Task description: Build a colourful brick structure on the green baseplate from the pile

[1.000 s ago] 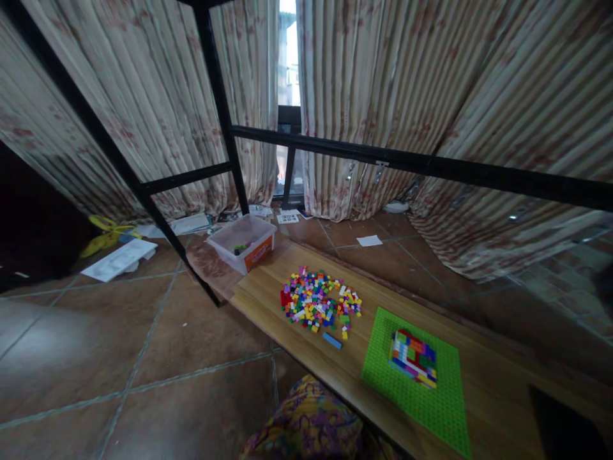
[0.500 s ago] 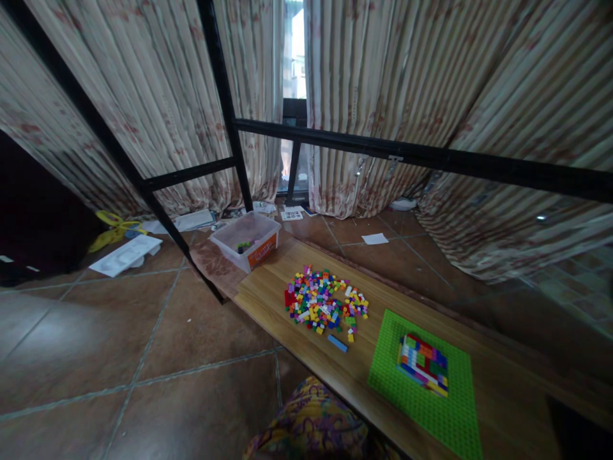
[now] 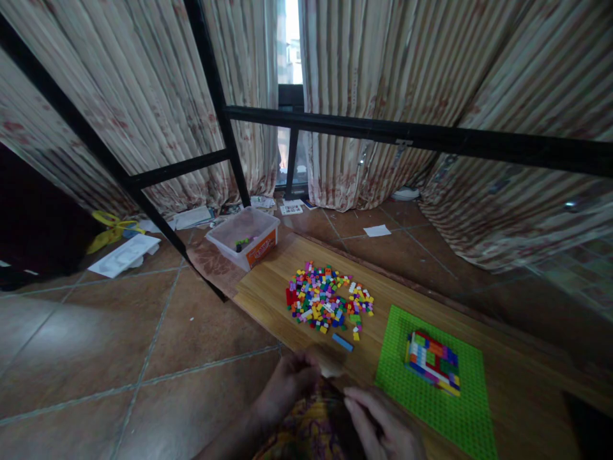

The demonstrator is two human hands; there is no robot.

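Note:
My left hand (image 3: 293, 382) is at the near edge of the wooden bench (image 3: 268, 268), its fingers curled in and pressed together. My right hand (image 3: 380, 425) is lower and to the right, beside the green baseplate (image 3: 393, 377), with thumb and fingertips drawn together. Whatever either hand pinches is too small or blurred to make out. Beyond the hands lie a long blue piece (image 3: 343, 342) and a loose pile of small toy bricks (image 3: 318, 300). On the baseplate sits a multicoloured block of joined bricks (image 3: 433, 362).
A clear plastic box (image 3: 225, 246) with an orange label stands at the bench's far left end, a few pieces inside. Black metal bars (image 3: 345, 122) cross in front of the curtains (image 3: 373, 57). Papers (image 3: 377, 230) and a white tray (image 3: 125, 254) lie on the tiled floor.
Both my hands have come into view from below, over my patterned clothing. The camera view has shifted slightly. The bricks, baseplate and box look unmoved.

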